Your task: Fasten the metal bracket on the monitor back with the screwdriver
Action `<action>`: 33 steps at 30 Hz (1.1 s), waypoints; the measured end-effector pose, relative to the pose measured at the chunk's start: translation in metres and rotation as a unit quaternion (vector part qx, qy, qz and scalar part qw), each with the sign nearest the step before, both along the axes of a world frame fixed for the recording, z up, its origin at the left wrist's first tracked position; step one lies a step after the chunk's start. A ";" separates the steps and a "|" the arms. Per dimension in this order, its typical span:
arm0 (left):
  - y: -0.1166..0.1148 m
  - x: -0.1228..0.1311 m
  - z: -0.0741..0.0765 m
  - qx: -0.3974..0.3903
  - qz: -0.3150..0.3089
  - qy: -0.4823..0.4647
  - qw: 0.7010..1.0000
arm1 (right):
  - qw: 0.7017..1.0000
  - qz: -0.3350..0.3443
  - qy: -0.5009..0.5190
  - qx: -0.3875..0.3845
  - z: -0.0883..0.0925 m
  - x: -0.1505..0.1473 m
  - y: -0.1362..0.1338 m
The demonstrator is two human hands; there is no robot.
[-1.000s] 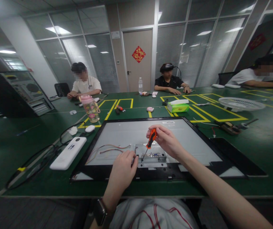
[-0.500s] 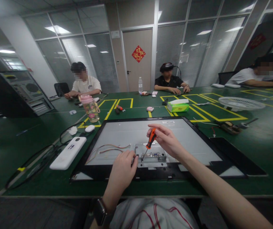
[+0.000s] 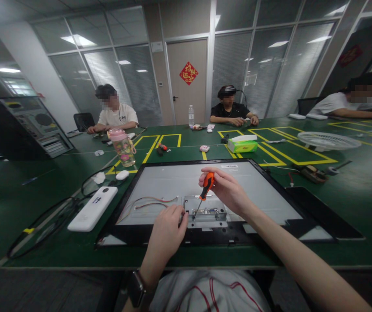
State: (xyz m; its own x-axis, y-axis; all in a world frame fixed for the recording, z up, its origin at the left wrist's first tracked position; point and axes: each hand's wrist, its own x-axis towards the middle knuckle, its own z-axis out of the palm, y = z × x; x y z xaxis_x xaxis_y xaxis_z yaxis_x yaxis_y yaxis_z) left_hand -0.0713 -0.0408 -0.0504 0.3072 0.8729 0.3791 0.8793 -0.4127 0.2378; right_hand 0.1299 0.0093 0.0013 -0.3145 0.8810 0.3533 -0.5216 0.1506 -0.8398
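A monitor panel (image 3: 160,180) with a black frame lies face down before me, its grey metal back showing. Near its front edge sits a metal bracket (image 3: 220,216) with connector ports. My right hand (image 3: 226,190) grips an orange and black screwdriver (image 3: 207,186), tilted, its tip down at the bracket's left front part. My left hand (image 3: 169,225) rests at the bracket's left end, fingers curled together; what they pinch, if anything, is hidden. Thin coloured wires (image 3: 150,199) with a plug lie on the panel behind my left hand.
Left of the panel are a white power bank (image 3: 93,209), black cables (image 3: 47,221) and a pink-lidded bottle (image 3: 123,147). A black slab (image 3: 325,214) lies on the right. Beyond are a tissue pack (image 3: 243,144), a white round grille (image 3: 329,141) and several people seated around the table.
The screwdriver handle and my right fingers have shifted and turned very slightly; the tip stays at the same spot on the bracket. My left hand has not visibly moved.
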 end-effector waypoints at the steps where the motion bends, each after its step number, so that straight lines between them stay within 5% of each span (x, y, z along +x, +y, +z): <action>1: 0.000 0.000 0.000 0.000 0.000 0.001 1.000 | 1.000 0.000 -0.001 0.001 0.000 0.000 0.000; 10: 0.000 0.001 0.001 -0.005 0.005 0.006 1.000 | 0.996 -0.064 -0.034 0.049 -0.004 -0.004 -0.001; 26: 0.000 0.001 0.002 -0.003 0.007 0.006 1.000 | 1.000 -0.005 -0.008 0.016 0.000 -0.002 -0.004; 33: 0.000 0.000 0.001 0.000 0.000 0.000 1.000 | 0.997 -0.045 -0.036 0.050 -0.002 -0.002 -0.003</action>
State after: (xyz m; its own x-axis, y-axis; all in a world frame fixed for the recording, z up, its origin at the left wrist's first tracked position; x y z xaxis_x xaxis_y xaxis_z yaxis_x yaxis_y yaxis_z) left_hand -0.0713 -0.0410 -0.0497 0.3062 0.8735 0.3784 0.8796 -0.4117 0.2384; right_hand 0.1277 0.0067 -0.0006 -0.2640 0.8681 0.4204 -0.4421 0.2785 -0.8526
